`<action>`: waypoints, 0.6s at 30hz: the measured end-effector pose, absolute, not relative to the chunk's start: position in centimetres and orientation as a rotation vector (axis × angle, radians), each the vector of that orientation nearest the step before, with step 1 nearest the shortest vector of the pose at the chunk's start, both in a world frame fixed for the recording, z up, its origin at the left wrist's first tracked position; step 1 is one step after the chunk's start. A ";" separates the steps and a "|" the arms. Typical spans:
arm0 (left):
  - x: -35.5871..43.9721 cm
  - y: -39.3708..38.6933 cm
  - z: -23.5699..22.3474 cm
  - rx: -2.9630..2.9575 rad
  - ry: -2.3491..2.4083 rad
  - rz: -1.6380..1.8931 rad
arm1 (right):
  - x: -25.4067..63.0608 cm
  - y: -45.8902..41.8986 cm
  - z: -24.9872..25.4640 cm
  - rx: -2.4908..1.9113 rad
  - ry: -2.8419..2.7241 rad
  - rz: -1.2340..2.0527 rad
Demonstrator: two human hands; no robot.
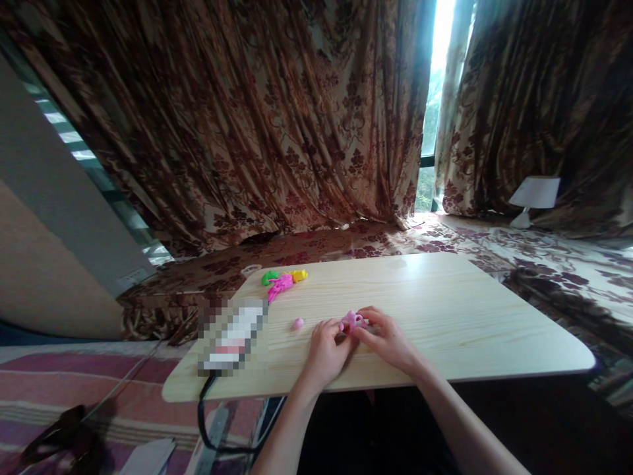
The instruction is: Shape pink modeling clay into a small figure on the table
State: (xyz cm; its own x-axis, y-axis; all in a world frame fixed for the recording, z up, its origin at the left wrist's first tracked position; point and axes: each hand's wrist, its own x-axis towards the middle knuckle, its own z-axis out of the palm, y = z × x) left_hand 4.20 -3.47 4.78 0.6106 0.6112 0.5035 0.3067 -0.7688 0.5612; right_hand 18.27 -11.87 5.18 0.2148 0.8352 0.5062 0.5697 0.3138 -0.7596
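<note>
Between my two hands, just above the near part of the wooden table (420, 297), is a small light pink plastic piece (352, 321) with rounded, loop-like parts; its exact kind is too small to tell. My left hand (329, 349) has its fingers closed at the piece's left side. From the right, my right hand (386, 338) pinches it between thumb and fingers. A small round pink piece (298, 323) lies on the table to the left of my left hand. Parts of the held piece are covered by my fingers.
Green (270, 278), magenta (281, 286) and yellow (299, 276) plastic pieces lie together at the table's far left. A pixelated white object (237, 336) with a black cord (202, 412) rests on the left edge. A white lamp (535, 192) stands beyond, before patterned curtains (297, 119).
</note>
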 end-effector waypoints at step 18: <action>3.1 -2.8 4.0 2.524 0.841 0.971 | 18.0 -11.1 4.4 -1.477 -1.497 0.182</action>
